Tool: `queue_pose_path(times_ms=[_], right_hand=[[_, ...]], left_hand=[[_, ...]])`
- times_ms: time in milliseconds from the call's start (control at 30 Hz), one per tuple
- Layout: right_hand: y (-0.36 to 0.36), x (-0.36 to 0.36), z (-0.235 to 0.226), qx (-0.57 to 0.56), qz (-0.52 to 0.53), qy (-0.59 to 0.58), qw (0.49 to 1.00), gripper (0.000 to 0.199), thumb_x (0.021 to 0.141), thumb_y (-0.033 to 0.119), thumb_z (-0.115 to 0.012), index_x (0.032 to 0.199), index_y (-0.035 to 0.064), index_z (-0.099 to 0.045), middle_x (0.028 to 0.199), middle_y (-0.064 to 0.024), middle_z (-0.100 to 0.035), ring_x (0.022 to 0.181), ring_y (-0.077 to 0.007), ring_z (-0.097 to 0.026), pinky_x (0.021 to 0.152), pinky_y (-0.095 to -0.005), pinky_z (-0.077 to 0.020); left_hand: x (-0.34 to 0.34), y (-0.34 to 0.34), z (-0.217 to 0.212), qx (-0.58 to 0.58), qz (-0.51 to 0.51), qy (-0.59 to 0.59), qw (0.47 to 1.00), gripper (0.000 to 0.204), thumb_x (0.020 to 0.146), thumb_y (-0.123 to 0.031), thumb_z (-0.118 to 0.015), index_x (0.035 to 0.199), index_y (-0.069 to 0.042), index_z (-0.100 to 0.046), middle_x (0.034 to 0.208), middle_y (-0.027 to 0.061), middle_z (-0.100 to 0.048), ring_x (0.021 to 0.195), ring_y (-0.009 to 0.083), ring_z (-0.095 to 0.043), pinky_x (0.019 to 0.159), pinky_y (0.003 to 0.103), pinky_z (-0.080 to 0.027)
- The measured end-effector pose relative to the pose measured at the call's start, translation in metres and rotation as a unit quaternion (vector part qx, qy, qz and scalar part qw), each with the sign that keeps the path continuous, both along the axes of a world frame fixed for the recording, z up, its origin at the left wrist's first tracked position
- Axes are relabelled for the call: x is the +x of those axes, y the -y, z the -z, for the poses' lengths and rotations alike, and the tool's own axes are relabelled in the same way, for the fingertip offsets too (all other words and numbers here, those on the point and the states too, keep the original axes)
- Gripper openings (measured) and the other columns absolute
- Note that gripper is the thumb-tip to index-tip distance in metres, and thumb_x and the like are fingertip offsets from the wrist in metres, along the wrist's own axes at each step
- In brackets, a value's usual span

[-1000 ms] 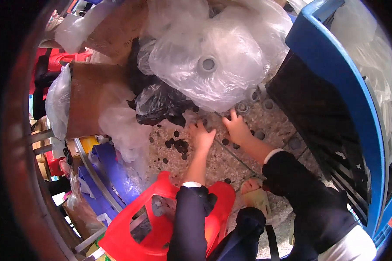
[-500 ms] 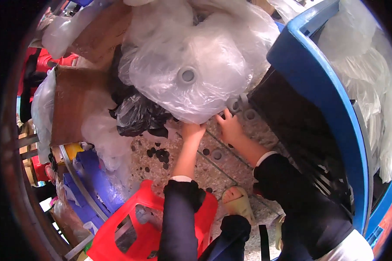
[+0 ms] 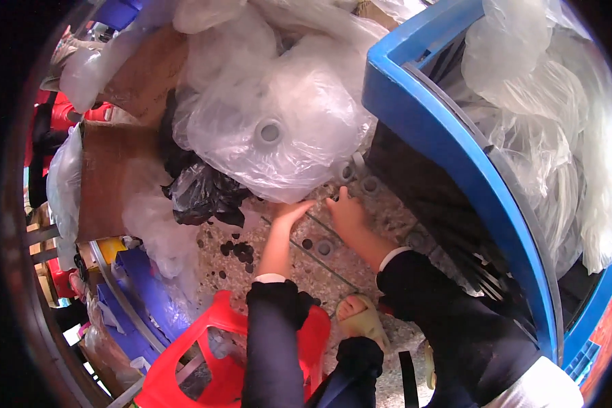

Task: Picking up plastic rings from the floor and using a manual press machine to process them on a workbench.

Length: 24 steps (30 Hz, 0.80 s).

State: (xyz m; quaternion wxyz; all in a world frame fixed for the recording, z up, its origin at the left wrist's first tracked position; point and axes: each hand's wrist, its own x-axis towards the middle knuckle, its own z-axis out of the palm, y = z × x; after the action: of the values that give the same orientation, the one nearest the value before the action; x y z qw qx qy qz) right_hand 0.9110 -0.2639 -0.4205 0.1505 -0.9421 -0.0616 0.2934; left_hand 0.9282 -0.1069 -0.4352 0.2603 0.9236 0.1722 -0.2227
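A large clear plastic bag (image 3: pixel 224 143) stands in front of me, with a pale grey ring (image 3: pixel 269 131) showing on it. My left hand (image 3: pixel 289 214) is at the bag's lower edge, a digit stretched toward the right; its other fingers are partly hidden. To its right, my right hand (image 3: pixel 349 214) reaches low over the speckled floor, thumb and forefinger apart. Between those fingertips shows a small dark spot; whether it is touched I cannot tell. Grey rings (image 3: pixel 370 185) lie just beyond this hand. Another grey ring (image 3: pixel 324 247) and several black discs (image 3: pixel 241 252) lie nearer me.
A red plastic stool (image 3: pixel 214 319) stands at the lower left beside my leg. A big blue-rimmed bin (image 3: pixel 455 126) holding clear plastic bags takes up the right side. On the left are a black bag (image 3: pixel 207 194), a cardboard box (image 3: pixel 112 180) and blue-purple boxes (image 3: pixel 143 292).
The whole view has shifted, so the bag and bin appear farther left. Both hands stay low by the bag's near edge; my right hand sits slightly farther below the grey rings.
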Motion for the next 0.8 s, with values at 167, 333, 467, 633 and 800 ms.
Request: queue_pose_path(times_ms=[167,333,467,633,800], right_hand=[[0.008,-0.015,-0.009,0.081,0.172,0.014,0.982,0.046,0.072,0.005,-0.056,0.112,0.0264,-0.051,0.125,-0.0165,-0.036,0.084,-0.0363,-0.057,0.067,-0.0426,-0.0484],[0.027,-0.007,-0.028,0.106,0.149,0.085,0.979,0.053,0.063,0.009,-0.066,0.111,0.0257,-0.051,0.128,-0.0179,-0.036,0.087,-0.0370,-0.058,0.071,-0.0439,-0.0478],[0.039,0.008,-0.020,0.072,0.006,0.015,0.997,0.054,0.059,0.012,-0.069,0.109,0.0245,-0.051,0.124,-0.0170,-0.039,0.089,-0.0364,-0.057,0.073,-0.0431,-0.0474],[0.050,0.010,-0.018,0.083,0.084,-0.020,0.993,0.057,0.054,0.015,-0.072,0.106,0.0236,-0.050,0.110,-0.0142,-0.044,0.095,-0.0343,-0.053,0.075,-0.0415,-0.0455],[0.048,-0.001,-0.022,0.140,0.107,0.052,0.983,0.056,0.054,0.018,-0.073,0.105,0.0227,-0.049,0.106,-0.0142,-0.045,0.091,-0.0355,-0.054,0.073,-0.0424,-0.0460]], left_hand=[[-0.007,0.004,-0.003,0.111,-0.004,0.112,0.988,0.079,0.058,-0.050,-0.070,0.123,-0.012,-0.045,0.126,0.0143,-0.043,0.118,0.0301,-0.037,0.099,0.038,-0.030],[-0.013,-0.010,0.007,0.059,-0.038,0.095,0.993,0.084,0.059,-0.053,-0.067,0.128,-0.014,-0.039,0.129,0.0155,-0.040,0.116,0.0325,-0.039,0.097,0.042,-0.031],[-0.005,0.029,0.003,0.128,-0.004,0.069,0.989,0.086,0.058,-0.055,-0.068,0.127,-0.012,-0.041,0.131,0.0156,-0.039,0.119,0.0334,-0.037,0.097,0.039,-0.031],[0.000,0.047,-0.017,0.097,-0.005,-0.017,0.995,0.082,0.053,-0.051,-0.073,0.124,-0.018,-0.045,0.130,0.0152,-0.039,0.119,0.0353,-0.034,0.098,0.043,-0.030],[-0.018,0.055,-0.015,0.102,0.015,0.074,0.992,0.067,0.052,-0.038,-0.075,0.112,-0.019,-0.054,0.120,0.0174,-0.045,0.112,0.0358,-0.039,0.089,0.045,-0.039]])
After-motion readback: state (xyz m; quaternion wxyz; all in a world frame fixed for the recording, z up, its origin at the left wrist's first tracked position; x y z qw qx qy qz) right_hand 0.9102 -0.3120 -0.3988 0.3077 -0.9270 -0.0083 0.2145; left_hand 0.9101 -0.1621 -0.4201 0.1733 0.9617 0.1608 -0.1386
